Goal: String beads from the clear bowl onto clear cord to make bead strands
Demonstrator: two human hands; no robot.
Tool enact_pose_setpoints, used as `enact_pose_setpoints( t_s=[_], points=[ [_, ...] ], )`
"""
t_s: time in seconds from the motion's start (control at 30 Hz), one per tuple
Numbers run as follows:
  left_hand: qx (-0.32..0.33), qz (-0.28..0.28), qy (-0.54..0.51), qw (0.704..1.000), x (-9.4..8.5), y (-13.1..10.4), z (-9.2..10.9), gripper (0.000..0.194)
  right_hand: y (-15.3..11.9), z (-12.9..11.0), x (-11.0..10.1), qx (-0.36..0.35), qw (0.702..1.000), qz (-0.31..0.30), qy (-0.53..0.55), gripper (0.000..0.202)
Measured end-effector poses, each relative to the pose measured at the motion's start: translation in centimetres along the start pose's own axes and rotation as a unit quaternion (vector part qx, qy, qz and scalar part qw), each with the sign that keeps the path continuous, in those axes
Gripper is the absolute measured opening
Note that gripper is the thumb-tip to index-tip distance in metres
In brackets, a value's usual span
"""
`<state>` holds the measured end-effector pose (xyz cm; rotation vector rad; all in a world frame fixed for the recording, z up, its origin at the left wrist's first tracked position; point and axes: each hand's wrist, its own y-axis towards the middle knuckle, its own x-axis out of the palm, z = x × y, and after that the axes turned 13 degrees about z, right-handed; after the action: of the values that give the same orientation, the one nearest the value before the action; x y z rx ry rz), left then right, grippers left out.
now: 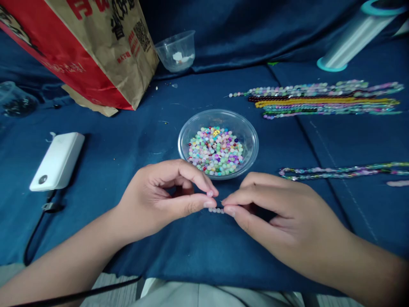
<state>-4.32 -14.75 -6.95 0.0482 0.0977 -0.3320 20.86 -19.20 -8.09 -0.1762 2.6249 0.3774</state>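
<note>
My left hand (166,198) pinches a small pale pink bead (210,193) between thumb and forefinger. Opposite it, my right hand (275,213) has its thumb and forefinger closed on a thin string, whose tip pokes up just beside the left fingertips. A short row of pale strung beads (217,210) hangs between the two thumbs. Right behind my hands sits a clear round plastic bowl (252,160) holding a heap of loose beads (215,149) in pink, green, white, purple and red, with a gold piece on top.
Bead strands (326,100) lie at the back right, and further strands (345,171) nearer. A spool (356,38) stands behind them. On the left are a white power bank (57,162) with a cable, a large paper bag (105,55) and a clear cup (177,49). Blue cloth covers the table.
</note>
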Motion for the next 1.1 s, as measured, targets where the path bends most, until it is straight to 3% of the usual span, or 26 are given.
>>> enact_pose_setpoints(
  t_s=[1.1],
  points=[
    [0.026,-0.008,0.028,0.999,-0.14,-0.17,-0.25,0.014,0.06,-0.12,0.04,0.005,1.0,-0.006,0.008,0.022]
  ],
)
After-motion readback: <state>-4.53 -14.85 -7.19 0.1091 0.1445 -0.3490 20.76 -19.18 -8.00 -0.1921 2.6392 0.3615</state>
